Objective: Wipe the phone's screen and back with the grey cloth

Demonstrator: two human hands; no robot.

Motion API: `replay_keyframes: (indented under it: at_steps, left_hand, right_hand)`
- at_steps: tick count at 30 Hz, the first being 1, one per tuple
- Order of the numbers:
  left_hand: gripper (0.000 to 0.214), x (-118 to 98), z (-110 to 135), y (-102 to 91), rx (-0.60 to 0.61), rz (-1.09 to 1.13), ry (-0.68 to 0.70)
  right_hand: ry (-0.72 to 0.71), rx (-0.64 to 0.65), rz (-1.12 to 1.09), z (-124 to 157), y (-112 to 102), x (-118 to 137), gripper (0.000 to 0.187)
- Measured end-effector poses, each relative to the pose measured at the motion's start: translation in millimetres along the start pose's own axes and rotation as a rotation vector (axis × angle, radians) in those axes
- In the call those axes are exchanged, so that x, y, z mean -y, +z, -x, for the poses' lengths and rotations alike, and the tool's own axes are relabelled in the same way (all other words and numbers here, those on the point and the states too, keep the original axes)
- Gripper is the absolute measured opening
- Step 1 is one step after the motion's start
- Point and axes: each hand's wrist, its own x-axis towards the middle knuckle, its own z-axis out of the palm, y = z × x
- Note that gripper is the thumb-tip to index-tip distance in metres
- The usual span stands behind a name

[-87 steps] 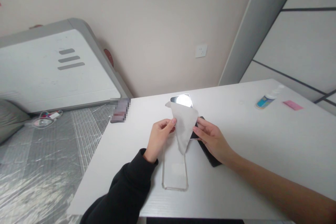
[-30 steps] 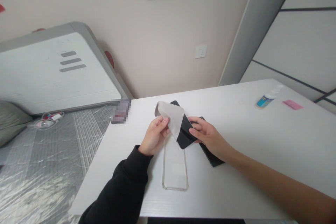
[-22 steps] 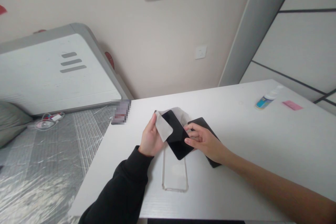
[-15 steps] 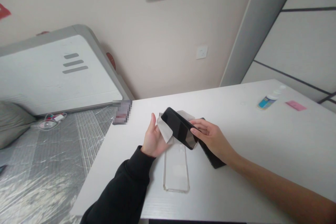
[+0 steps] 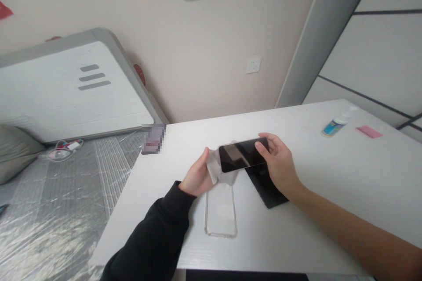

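Note:
A black smartphone (image 5: 242,154) is held above the table, its glossy screen toward me and its long side nearly level. My right hand (image 5: 278,158) grips its right end, the thumb lying on the screen. My left hand (image 5: 198,175) is closed on a light grey cloth (image 5: 215,166) at the phone's left end; the cloth reaches behind the phone. Below my left hand, a clear phone case (image 5: 220,215) lies flat on the table. A dark flat slab (image 5: 268,189), like a tablet or folio, lies under my right hand, partly hidden.
The white table (image 5: 329,210) carries a spray bottle (image 5: 336,125) with a blue label and a pink slip (image 5: 369,131) at the far right. Left of the table is a plastic-covered bed (image 5: 75,210). A socket (image 5: 253,65) is on the wall behind.
The phone has turned from a steep slant to nearly level and shifted right. My right hand has turned with it, its thumb now on the screen. My left hand moved slightly right with the cloth.

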Motion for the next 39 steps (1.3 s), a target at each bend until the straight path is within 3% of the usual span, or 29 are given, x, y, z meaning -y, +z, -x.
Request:
replay_keyframes:
  at_steps: [3,5,9,12,15,17,21,23,26,30,34,37,39]
  left_hand:
    - [0.053,8,1,3.0,0.062,-0.057,-0.072]
    - [0.048,11,1,4.3,0.051,-0.097,-0.049]
    - [0.049,11,-2,4.7,-0.076,-0.214,0.029]
    - [0.049,9,-3,6.6,-0.182,-0.486,0.152]
    - [0.040,9,-1,8.7,-0.195,-0.924,0.335]
    - [0.036,10,1,7.4,-0.160,-1.196,0.456]
    - [0.041,13,2,0.2,0.011,-1.475,0.578]
    - [0.049,13,2,-0.2,0.098,-1.484,0.566]
    - [0.052,11,4,7.1,0.127,-1.385,0.465]
    - [0.058,8,7,21.6,0.168,-1.354,0.349]
    - [0.075,5,8,29.7,0.247,-1.370,0.312]
    - [0.108,7,8,31.7,0.254,-1.311,0.264]
    - [0.122,11,8,33.4,0.231,-1.271,0.255]
  right_hand:
    - [-0.037,0.077,0.075,4,3,4,0.035]
    - [-0.082,0.087,0.115,4,3,7,0.034]
    - [-0.184,0.075,0.189,0,0,8,0.030]
    - [-0.184,0.052,0.216,-1,0,7,0.035]
    - [-0.083,0.043,0.131,1,4,3,0.051]
    - [0.042,0.116,0.020,4,7,0,0.056]
    - [0.246,0.224,-0.206,12,11,-3,0.066]
    - [0.308,0.233,-0.287,12,12,-2,0.072]
    - [0.372,0.315,-0.358,10,12,2,0.071]
    - [0.354,0.447,-0.340,11,11,8,0.061]
    - [0.327,0.561,-0.260,17,10,8,0.064]
    - [0.325,0.544,-0.225,24,12,3,0.064]
    - [0.313,0.454,-0.205,28,14,0,0.060]
